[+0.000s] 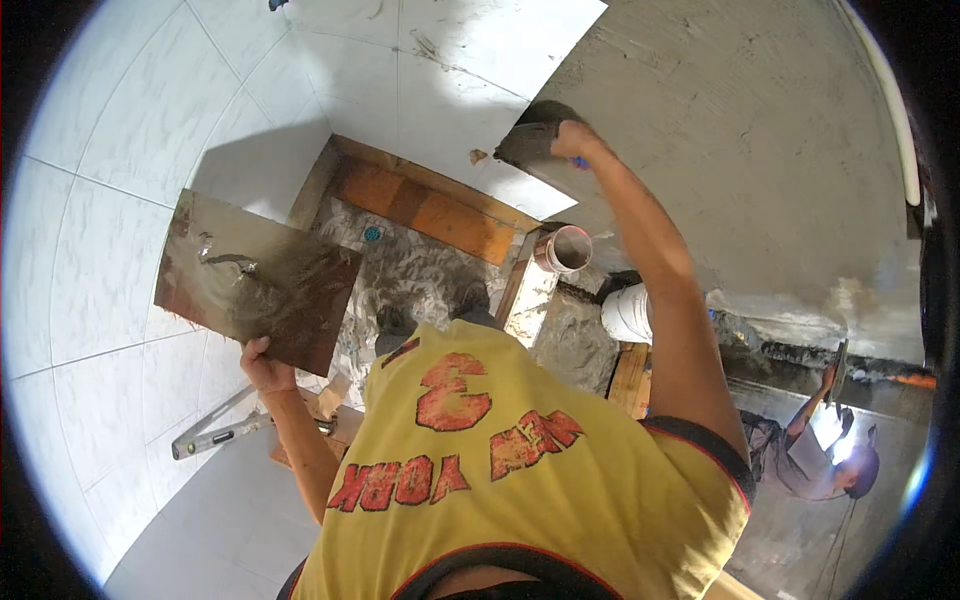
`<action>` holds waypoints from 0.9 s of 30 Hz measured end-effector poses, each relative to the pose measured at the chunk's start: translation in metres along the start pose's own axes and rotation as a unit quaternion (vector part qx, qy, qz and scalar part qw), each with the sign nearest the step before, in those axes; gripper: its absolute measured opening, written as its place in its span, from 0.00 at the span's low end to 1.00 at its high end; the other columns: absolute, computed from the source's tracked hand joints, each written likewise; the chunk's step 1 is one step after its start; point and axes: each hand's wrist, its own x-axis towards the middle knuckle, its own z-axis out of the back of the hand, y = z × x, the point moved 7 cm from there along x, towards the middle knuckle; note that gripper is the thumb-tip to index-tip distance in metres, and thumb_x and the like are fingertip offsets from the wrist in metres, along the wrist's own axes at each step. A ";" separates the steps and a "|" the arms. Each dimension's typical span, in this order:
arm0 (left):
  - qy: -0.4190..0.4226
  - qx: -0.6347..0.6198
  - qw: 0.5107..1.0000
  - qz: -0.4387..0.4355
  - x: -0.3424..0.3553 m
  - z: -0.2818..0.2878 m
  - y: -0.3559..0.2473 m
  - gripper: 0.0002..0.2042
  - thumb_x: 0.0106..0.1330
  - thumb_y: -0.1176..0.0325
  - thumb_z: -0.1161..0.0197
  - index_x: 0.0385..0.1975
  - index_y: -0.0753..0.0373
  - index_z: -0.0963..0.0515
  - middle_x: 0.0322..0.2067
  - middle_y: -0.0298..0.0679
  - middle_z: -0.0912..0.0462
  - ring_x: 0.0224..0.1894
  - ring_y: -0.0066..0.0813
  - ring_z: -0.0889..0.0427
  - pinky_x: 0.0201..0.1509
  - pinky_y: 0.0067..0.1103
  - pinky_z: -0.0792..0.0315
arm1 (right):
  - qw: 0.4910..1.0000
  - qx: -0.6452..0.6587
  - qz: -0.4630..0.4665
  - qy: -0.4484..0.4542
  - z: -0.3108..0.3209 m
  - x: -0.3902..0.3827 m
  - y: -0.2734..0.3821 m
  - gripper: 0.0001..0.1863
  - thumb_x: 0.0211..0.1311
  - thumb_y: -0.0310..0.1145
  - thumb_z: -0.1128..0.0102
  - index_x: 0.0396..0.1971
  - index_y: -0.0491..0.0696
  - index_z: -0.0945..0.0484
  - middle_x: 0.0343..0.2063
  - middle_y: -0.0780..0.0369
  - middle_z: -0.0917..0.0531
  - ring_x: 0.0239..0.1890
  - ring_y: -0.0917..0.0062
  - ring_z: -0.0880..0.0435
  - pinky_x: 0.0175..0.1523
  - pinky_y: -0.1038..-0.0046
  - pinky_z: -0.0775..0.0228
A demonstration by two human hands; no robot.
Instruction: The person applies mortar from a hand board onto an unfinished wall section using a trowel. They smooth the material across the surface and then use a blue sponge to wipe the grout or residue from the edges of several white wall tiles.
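Observation:
My left hand grips the lower edge of a flat, mortar-smeared board, which is tilted, with a little wet grey mortar on its face. My right hand, arm stretched out, is closed round the handle of a plastering trowel; a bit of blue shows by the fingers. The trowel's dark blade lies at the border between the grey plastered wall and the white tiles. Whether the blade presses on the surface I cannot tell.
A small bucket and a white bucket stand below my right arm. An orange-brown ledge borders the rough, splattered floor. A level lies at lower left. Another person works on the wall at far right.

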 end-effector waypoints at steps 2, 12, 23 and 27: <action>0.008 0.002 1.000 -0.003 0.004 -0.008 0.001 0.34 0.44 0.80 0.48 0.60 0.70 0.31 0.60 0.50 0.27 0.62 0.54 0.30 0.70 0.46 0.37 | 0.999 0.023 0.009 0.029 0.025 -0.025 0.007 0.13 0.57 0.33 0.40 0.30 0.35 0.23 0.21 0.55 0.19 0.20 0.69 0.18 0.23 0.64 0.24; 0.091 0.005 0.987 0.131 0.006 -0.121 0.083 0.34 0.46 0.79 0.45 0.62 0.70 0.34 0.59 0.50 0.26 0.63 0.52 0.29 0.70 0.43 0.36 | 0.960 0.170 0.089 -0.203 0.077 -0.177 -0.094 0.20 0.61 0.43 0.37 0.29 0.37 0.23 0.21 0.54 0.19 0.21 0.69 0.20 0.27 0.65 0.27; 0.268 0.108 0.942 0.170 0.024 -0.327 0.153 0.33 0.45 0.80 0.47 0.59 0.68 0.32 0.54 0.46 0.23 0.56 0.50 0.23 0.65 0.39 0.29 | 0.928 0.175 0.193 -0.266 -0.003 -0.335 -0.061 0.26 0.62 0.50 0.35 0.50 0.43 0.21 0.32 0.46 0.16 0.33 0.54 0.15 0.43 0.59 0.25; 0.278 0.152 0.927 0.204 0.018 -0.351 0.178 0.32 0.45 0.84 0.49 0.58 0.68 0.30 0.53 0.46 0.21 0.55 0.48 0.22 0.61 0.36 0.26 | 0.921 0.194 0.174 -0.291 -0.001 -0.324 -0.082 0.26 0.64 0.49 0.38 0.51 0.44 0.23 0.33 0.44 0.17 0.37 0.46 0.17 0.46 0.55 0.26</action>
